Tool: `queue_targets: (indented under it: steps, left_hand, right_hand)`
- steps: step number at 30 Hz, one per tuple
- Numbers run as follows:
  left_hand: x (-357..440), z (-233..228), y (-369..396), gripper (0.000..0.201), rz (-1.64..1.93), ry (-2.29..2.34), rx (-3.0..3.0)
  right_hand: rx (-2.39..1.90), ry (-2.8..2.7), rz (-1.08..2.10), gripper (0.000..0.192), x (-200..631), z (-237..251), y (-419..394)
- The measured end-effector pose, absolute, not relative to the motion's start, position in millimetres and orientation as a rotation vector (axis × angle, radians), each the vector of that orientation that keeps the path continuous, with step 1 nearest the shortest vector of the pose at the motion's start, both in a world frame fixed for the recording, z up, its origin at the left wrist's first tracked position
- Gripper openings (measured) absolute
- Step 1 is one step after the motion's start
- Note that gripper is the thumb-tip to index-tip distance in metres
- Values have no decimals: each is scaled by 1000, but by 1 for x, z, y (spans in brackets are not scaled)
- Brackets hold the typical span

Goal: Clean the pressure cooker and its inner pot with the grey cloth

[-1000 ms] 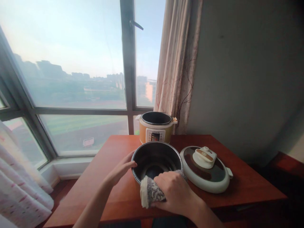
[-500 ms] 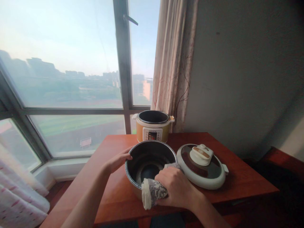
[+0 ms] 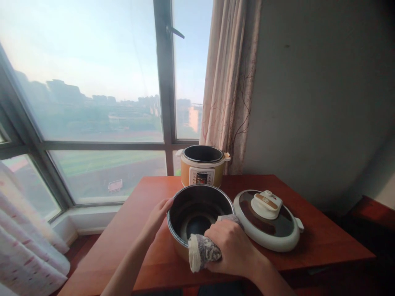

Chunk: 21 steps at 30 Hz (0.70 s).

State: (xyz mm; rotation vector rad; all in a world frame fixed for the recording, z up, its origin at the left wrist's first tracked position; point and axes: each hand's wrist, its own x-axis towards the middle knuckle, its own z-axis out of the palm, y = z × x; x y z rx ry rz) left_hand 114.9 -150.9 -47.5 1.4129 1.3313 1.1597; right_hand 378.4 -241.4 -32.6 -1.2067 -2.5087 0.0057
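Observation:
A dark inner pot (image 3: 182,209) of an electric pressure cooker stands on the table in front of me, its mouth toward me. At its left rim, my left hand (image 3: 160,213) grips the side, with the thumb by the edge and the other fingers partly hidden. My right hand (image 3: 230,244) is closed round a bunched grey and cream cloth (image 3: 202,250), pressed against the near right rim. Behind the pot is the yellow and white cooker body (image 3: 202,170) with a control panel. To the right lies the round cooker lid (image 3: 271,236), handle up.
The reddish-brown wooden table (image 3: 123,246) carries all these things. A large window (image 3: 105,119) is at the left and ahead, with a patterned curtain (image 3: 228,90) beside it. A grey wall (image 3: 308,115) rises at the right.
The whole view has shifted slightly, moving everything a little to the right. My left thumb has slid from over the rim to its outer edge. The right hand keeps the cloth at the rim.

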Motion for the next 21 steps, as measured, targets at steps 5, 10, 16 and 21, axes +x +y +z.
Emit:
queue_targets:
  steps: [5,10,16,21]
  left_hand:
    - [117,-53,-158,56,1334,1400,1493]
    - [139,-55,-185,55,1345,1265,1404]
    - [159,-63,-205,49,1533,1267,1346]
    - [153,-68,-199,50,1551,1302,1329]
  right_hand:
    - [-1229,-2481,-4,35,376,-33,-242]
    - [-1270,-2525,27,32,369,-25,-245]
    - [-1421,-2467,59,29,337,-22,-252]
    - [-1481,-2388,55,31,313,-27,-255]
